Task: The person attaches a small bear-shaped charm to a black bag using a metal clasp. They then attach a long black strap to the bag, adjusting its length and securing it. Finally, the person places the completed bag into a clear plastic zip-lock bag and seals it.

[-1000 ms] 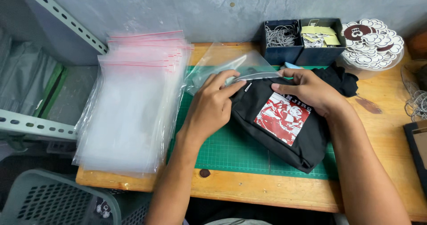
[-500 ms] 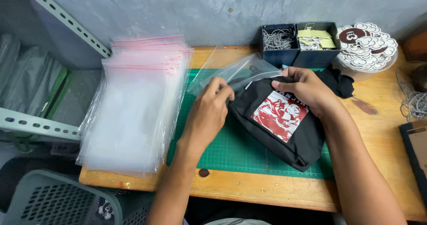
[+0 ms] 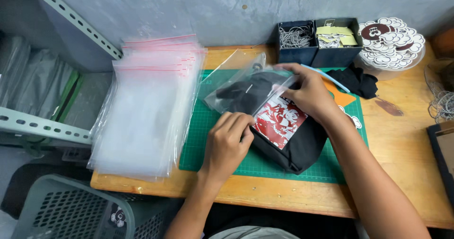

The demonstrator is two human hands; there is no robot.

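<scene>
Bagging is partly done: the clear bag (image 3: pixel 241 85) covers the folded black garment (image 3: pixel 288 135) at the 11 o'clock end on the green mat (image 3: pixel 208 135), left hand (image 3: pixel 229 142) pinching the bag edge, right hand (image 3: pixel 307 92) pinching its mouth; the rest remains uncovered.

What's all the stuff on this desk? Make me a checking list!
Surface: wooden table with a green cutting mat.
Job's things: folded black garment with a red print, partly inside a clear bag.
Clutter: stack of clear bags, two dark boxes, round stickers, black cloth.
Hands: left hand on the bag's lower edge; right hand on its mouth.
Cables: nothing seen.
Surroundings: grey wall, metal shelf frame, grey basket.
</scene>
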